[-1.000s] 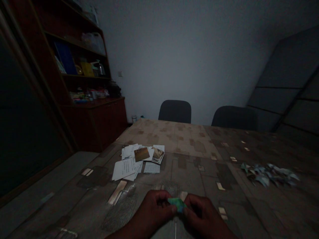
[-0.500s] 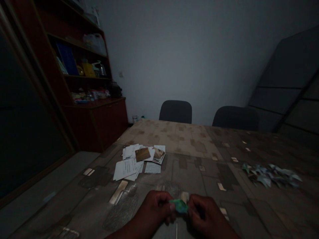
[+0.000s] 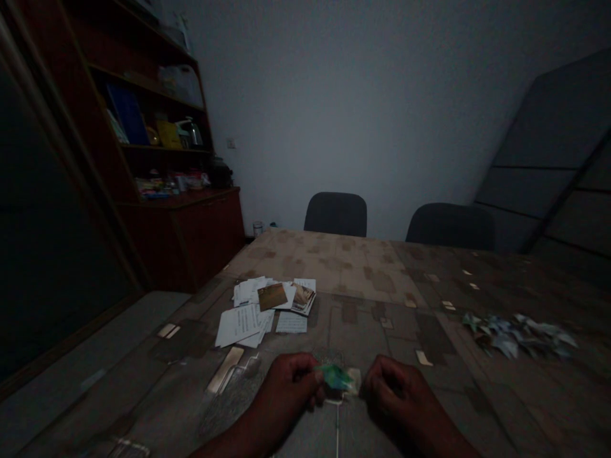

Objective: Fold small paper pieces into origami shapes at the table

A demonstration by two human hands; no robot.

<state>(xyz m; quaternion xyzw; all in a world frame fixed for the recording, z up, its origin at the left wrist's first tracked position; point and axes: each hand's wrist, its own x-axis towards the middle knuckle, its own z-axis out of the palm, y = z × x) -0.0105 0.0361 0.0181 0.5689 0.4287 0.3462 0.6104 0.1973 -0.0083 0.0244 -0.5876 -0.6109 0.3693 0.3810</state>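
Note:
My left hand (image 3: pixel 293 385) pinches a small green folded piece of paper (image 3: pixel 335 376) between thumb and fingers, just above the near part of the table. The paper's free end points right, toward my right hand (image 3: pixel 394 388). That hand is closed with its fingers curled, a small gap away from the paper, and nothing shows in it. Ahead and to the left lies a loose spread of white printed cards (image 3: pixel 238 326), with a brown picture card (image 3: pixel 272 296) on top. A heap of small folded papers (image 3: pixel 518 336) rests on the right side of the table.
A patterned cloth covers the table (image 3: pixel 382 305). Two dark chairs (image 3: pixel 335 214) stand at its far side. To the left is a red-brown cabinet (image 3: pixel 205 229) with shelves holding a kettle (image 3: pixel 195 132) and other items. The room is dim.
My right hand has let go of the green paper and drawn slightly right. My left hand has shifted a little left and up with the paper.

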